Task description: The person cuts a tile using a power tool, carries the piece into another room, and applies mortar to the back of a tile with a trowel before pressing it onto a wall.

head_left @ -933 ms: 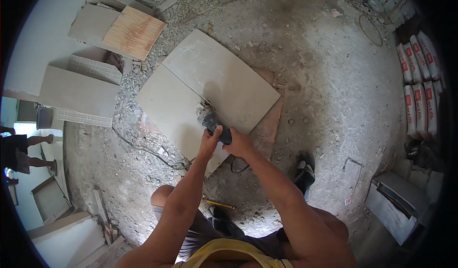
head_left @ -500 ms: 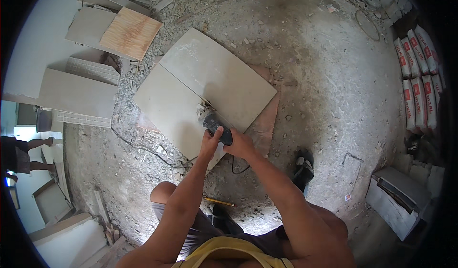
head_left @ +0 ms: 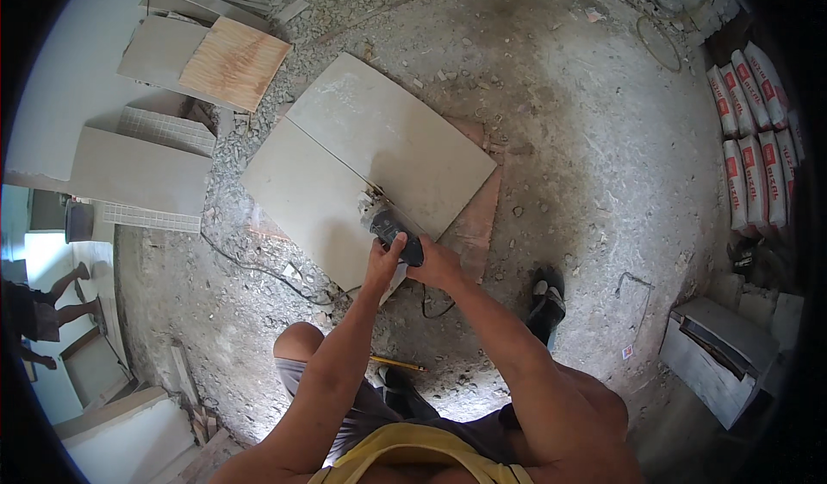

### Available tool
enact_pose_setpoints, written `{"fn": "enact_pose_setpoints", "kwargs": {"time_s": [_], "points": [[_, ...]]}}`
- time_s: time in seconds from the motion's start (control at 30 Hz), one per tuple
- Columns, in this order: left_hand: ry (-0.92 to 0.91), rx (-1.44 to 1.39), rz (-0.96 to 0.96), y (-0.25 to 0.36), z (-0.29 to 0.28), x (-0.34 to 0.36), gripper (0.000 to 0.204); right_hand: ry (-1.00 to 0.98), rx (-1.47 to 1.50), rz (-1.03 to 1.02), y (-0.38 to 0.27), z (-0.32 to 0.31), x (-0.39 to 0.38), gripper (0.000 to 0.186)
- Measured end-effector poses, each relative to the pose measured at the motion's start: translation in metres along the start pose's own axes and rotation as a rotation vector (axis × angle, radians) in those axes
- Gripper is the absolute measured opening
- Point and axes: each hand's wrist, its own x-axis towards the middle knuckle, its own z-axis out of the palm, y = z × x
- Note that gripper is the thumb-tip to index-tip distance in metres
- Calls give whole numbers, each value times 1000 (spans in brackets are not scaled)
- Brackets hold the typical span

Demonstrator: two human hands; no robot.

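Both my hands are closed around a black angle grinder (head_left: 394, 229). My left hand (head_left: 384, 262) wraps its left side, thumb along the top. My right hand (head_left: 436, 266) grips the rear of the body, its fingers partly hidden. The grinder's head rests over a large beige tile (head_left: 392, 122) lying flat. A dark cut line runs from the tile's far left edge to the grinder head, and a fainter line continues toward me. The disc itself is hard to make out under the head. A black power cord (head_left: 258, 268) trails off to the left.
Under the tile lies a reddish board (head_left: 476, 234). A yellow pencil-like stick (head_left: 398, 363) is by my feet. Tiles (head_left: 142, 169) and a wood-look tile (head_left: 234, 62) lean at left. Stacked bags (head_left: 751, 182) and a grey box (head_left: 715, 359) stand right. Another person (head_left: 43, 307) is far left.
The grinder and both hands have shifted only slightly, still at the same cut line. The person at the far left has moved, with an arm now hanging lower.
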Motion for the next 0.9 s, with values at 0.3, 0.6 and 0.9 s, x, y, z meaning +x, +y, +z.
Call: {"fn": "enact_pose_setpoints", "kwargs": {"time_s": [0.3,0.6,0.9], "points": [[-4,4,-24,-6,0,3,67,25,-20,-1,3,2,-1,62],[-7,-20,-27,0,9,-7,64,35,-17,-22,10,2,-6,61],[-3,27,-22,-7,5,-5,64,11,-40,-13,8,0,-9,66]]}}
